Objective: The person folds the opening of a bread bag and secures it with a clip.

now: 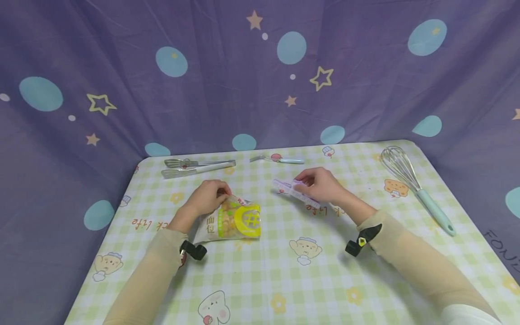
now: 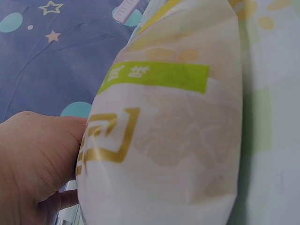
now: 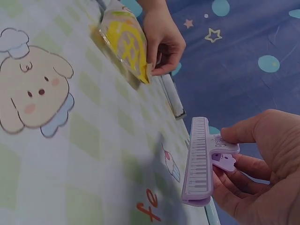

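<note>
Bag [image 2: 173, 136] part-hides L hand [image 1: 206, 197], prob. pinching it; R hand [image 1: 322, 185] pinches clip [image 3: 198, 161].

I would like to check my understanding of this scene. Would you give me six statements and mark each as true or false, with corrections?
1. The left hand pinches the yellow-and-white bag. True.
2. The right hand holds a purple clip. True.
3. The clip is fastened on the bag. False: they are apart.
4. In the head view, the whisk lies right of the tongs. True.
5. The left hand holds the whisk. False: no hand touches it.
6. The bag lies on the tongs. False: the tongs lie beyond it.
</note>
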`<state>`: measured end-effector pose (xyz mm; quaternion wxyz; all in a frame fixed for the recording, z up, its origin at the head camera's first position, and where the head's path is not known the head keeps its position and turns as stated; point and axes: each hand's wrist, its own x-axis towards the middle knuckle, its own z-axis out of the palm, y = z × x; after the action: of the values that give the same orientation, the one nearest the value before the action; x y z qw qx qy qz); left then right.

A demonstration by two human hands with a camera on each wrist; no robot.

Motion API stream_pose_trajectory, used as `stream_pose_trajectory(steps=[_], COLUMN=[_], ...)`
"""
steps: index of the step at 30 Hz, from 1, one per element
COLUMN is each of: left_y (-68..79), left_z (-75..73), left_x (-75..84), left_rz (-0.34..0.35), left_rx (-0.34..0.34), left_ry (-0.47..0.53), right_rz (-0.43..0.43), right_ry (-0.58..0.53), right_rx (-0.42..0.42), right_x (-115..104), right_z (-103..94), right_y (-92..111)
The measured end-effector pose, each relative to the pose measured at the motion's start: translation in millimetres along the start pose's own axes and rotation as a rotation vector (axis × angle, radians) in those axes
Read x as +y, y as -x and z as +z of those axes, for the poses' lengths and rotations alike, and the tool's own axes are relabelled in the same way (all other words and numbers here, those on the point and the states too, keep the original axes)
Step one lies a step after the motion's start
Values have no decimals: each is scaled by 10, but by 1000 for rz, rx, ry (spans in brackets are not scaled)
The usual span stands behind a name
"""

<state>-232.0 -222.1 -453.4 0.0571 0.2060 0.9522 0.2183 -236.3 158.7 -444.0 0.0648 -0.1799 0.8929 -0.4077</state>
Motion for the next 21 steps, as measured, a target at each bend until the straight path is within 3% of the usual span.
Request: stream_pose_trajectory(steps=[14,21], left_y=[-9,-7], left_z=[20,23], left_x=[-26,-31], left_rz=[9,4], left_rx=[4,3], left_ry=[8,7], right_rz=[1,55], right_ry=[-47,-72], right_rx=[-36,-33], right_x=[-132,-180], right_z=[300,403], right_y=[-41,-47])
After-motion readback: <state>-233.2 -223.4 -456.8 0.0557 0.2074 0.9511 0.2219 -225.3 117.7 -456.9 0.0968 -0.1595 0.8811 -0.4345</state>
